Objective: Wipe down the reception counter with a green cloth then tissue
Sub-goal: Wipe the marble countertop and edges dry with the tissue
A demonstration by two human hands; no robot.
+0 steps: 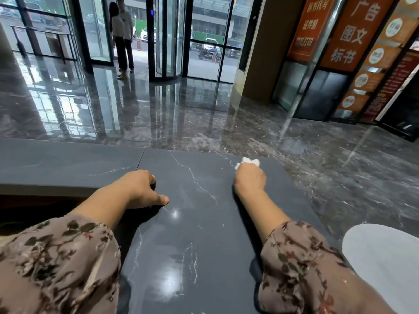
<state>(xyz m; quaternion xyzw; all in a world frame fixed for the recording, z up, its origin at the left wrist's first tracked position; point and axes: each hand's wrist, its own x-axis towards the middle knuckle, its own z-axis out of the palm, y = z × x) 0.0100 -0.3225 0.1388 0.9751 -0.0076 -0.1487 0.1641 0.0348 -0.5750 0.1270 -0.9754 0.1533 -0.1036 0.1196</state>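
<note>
The dark marble reception counter (195, 223) stretches out in front of me, with white veins and light glare on it. My right hand (249, 179) grips a crumpled white tissue (248, 162) and presses it on the counter near the far right corner. My left hand (142, 189) rests on the counter left of centre, thumb stretched out to the right, fingers curled down on the surface and holding nothing. No green cloth is in view.
The counter's far edge drops to a glossy dark marble floor (204, 114). Two people (121, 35) stand by the glass entrance doors. Orange signs (353, 30) hang at the right. A pale round surface (385, 261) sits at the lower right.
</note>
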